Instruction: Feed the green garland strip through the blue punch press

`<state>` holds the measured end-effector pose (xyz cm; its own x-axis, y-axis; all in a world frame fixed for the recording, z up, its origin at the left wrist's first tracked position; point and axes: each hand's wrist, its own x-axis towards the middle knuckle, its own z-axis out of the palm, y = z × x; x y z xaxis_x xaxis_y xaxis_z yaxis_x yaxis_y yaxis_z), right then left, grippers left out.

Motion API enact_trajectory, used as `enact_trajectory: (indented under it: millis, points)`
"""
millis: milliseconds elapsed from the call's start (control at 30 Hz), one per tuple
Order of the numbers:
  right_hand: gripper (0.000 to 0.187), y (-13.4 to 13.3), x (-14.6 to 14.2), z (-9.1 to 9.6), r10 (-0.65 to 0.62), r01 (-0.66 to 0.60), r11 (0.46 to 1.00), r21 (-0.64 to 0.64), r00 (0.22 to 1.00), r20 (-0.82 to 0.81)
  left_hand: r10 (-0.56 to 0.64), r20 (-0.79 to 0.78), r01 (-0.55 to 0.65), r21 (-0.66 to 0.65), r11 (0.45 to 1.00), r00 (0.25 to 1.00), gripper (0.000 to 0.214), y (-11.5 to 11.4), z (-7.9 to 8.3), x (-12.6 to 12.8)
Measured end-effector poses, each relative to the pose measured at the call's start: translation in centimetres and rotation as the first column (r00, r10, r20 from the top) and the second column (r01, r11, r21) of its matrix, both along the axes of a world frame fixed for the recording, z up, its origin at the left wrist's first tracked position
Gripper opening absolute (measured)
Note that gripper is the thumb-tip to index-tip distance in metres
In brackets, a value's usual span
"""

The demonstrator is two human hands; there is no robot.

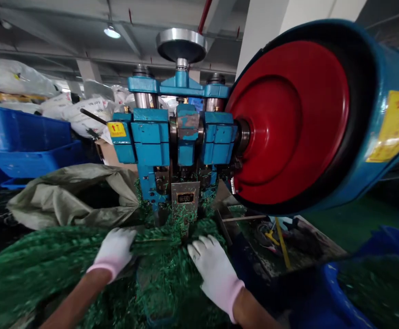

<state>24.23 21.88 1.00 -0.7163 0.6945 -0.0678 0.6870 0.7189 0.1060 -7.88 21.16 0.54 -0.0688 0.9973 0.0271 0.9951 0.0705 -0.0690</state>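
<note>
Both hands wear white gloves with pink cuffs. My left hand (115,249) is closed over a long, fluffy green bundle (59,249) that runs in from the left; its fingertips are partly hidden. My right hand (213,269) curls over the same green material just right of the press's lower tool, its fingertips sunk among the strands. Between and beyond the hands stands a blue press (186,137), with a metal plate (186,198) on its front. Small green clippings (172,269) cover the plate and the work surface below.
A large red flywheel (288,123) in a blue guard juts out on the right. An open cloth sack (65,196) lies left of the press, with blue crates (24,128) behind. A wooden tray (271,269) with tools and a blue tub (339,292) stand lower right.
</note>
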Motion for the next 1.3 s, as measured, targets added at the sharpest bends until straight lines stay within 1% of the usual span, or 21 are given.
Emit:
enact_trajectory:
  millis: [67, 100, 167, 267, 333, 400, 467, 533, 567, 600, 667, 733, 767, 833, 900, 967, 1000, 1100, 1133, 1200, 1300]
  points:
    - [0.109, 1.9, -0.5, 0.4, -0.005, 0.004, 1.000, 0.007, 0.999, 0.048, -0.033, -0.010, 0.032, -0.043, 0.999, 0.999, 0.063, 0.9, 0.3, 2.7]
    - [0.118, 2.9, -0.7, 0.6, -0.009, 0.010, 1.000, -0.009, 0.997, 0.078, -0.046, -0.010, 0.046, -0.055, 0.997, 0.999, 0.065, 1.1, 0.5, 3.3]
    - [0.121, 4.9, -1.2, 0.7, -0.018, 0.024, 0.998, -0.062, 0.995, 0.097, -0.088, 0.004, 0.088, -0.048, 0.995, 0.996, 0.067, 1.0, 1.1, 2.6]
    - [0.112, 6.5, -1.9, 0.5, -0.060, 0.065, 0.992, -0.112, 0.997, 0.049, -0.086, -0.025, 0.084, -0.062, 0.995, 0.996, 0.070, -0.2, 2.0, -1.7]
    - [0.099, 6.6, -2.1, 0.3, -0.078, 0.082, 0.990, -0.113, 0.996, 0.037, -0.031, -0.083, 0.021, -0.122, 0.992, 0.996, 0.060, -1.3, 2.5, -5.1]
    - [0.083, 5.7, -2.0, -0.1, -0.078, 0.082, 0.992, -0.093, 0.996, 0.050, 0.013, -0.121, -0.032, -0.160, 0.987, 0.993, 0.047, -2.3, 2.8, -7.5]
    - [0.067, 4.0, -1.6, -0.5, -0.058, 0.063, 0.996, -0.066, 0.996, 0.074, 0.043, -0.120, -0.063, -0.167, 0.984, 0.992, 0.042, -2.9, 3.0, -8.1]
    - [0.060, 2.0, -0.9, -0.8, -0.028, 0.032, 0.998, -0.046, 0.996, 0.083, 0.058, -0.107, -0.073, -0.144, 0.987, 0.993, 0.043, -2.9, 2.9, -6.8]
    - [0.062, 1.0, -0.6, -0.8, -0.016, 0.018, 0.999, -0.035, 0.997, 0.073, 0.052, -0.100, -0.065, -0.129, 0.990, 0.994, 0.044, -2.6, 2.8, -5.5]
    - [0.068, 0.3, -0.3, -0.9, -0.014, 0.015, 1.000, -0.024, 0.999, 0.051, 0.034, -0.091, -0.044, -0.113, 0.993, 0.995, 0.045, -2.2, 2.6, -3.9]
    - [0.090, -0.3, 0.0, -0.8, -0.043, 0.043, 0.999, 0.005, 0.999, 0.004, -0.026, -0.062, 0.021, -0.077, 0.997, 0.998, 0.049, -1.0, 2.3, -0.4]
    - [0.110, 0.5, -0.1, -0.8, -0.072, 0.072, 0.997, 0.033, 0.997, 0.000, -0.089, -0.030, 0.087, -0.057, 0.995, 0.996, 0.048, 0.1, 2.1, 2.5]
    - [0.118, 1.2, -0.3, -0.9, -0.072, 0.071, 0.997, 0.037, 0.997, 0.019, -0.112, -0.018, 0.111, -0.053, 0.992, 0.994, 0.047, 0.5, 2.0, 3.4]
    - [0.127, 3.0, -0.8, -0.9, -0.042, 0.041, 0.999, 0.008, 0.997, 0.067, -0.152, 0.001, 0.152, -0.067, 0.986, 0.988, 0.048, 0.7, 2.1, 3.6]
    - [0.130, 4.7, -1.3, -0.8, -0.009, 0.013, 0.999, -0.049, 0.997, 0.081, -0.181, 0.015, 0.181, -0.083, 0.980, 0.983, 0.059, 0.3, 2.2, 1.8]
    - [0.125, 5.7, -1.7, -0.5, -0.013, 0.019, 0.995, -0.096, 0.998, 0.058, -0.150, 0.004, 0.150, -0.118, 0.982, 0.989, 0.070, -0.5, 2.3, -1.1]
    - [0.120, 6.0, -1.8, -0.2, -0.023, 0.029, 0.993, -0.112, 0.998, 0.051, -0.110, -0.016, 0.107, -0.144, 0.984, 0.994, 0.069, -0.9, 2.4, -2.6]
    - [0.096, 5.6, -1.9, 0.4, -0.043, 0.050, 0.992, -0.116, 0.997, 0.065, -0.012, -0.082, -0.004, -0.199, 0.980, 0.997, 0.051, -2.1, 2.3, -5.6]
    - [0.088, 5.1, -1.9, 0.5, -0.045, 0.052, 0.994, -0.101, 0.997, 0.069, 0.000, -0.092, -0.018, -0.197, 0.980, 0.996, 0.048, -2.4, 2.4, -6.0]
    - [0.071, 3.6, -1.5, 0.4, -0.043, 0.047, 0.997, -0.060, 0.997, 0.061, 0.006, -0.090, -0.021, -0.167, 0.986, 0.996, 0.049, -2.7, 2.5, -5.5]
    - [0.058, 0.6, -0.7, 0.2, -0.021, 0.024, 0.998, -0.051, 0.998, 0.064, 0.004, -0.054, -0.010, -0.112, 0.994, 0.999, 0.047, -2.4, 2.6, -2.6]
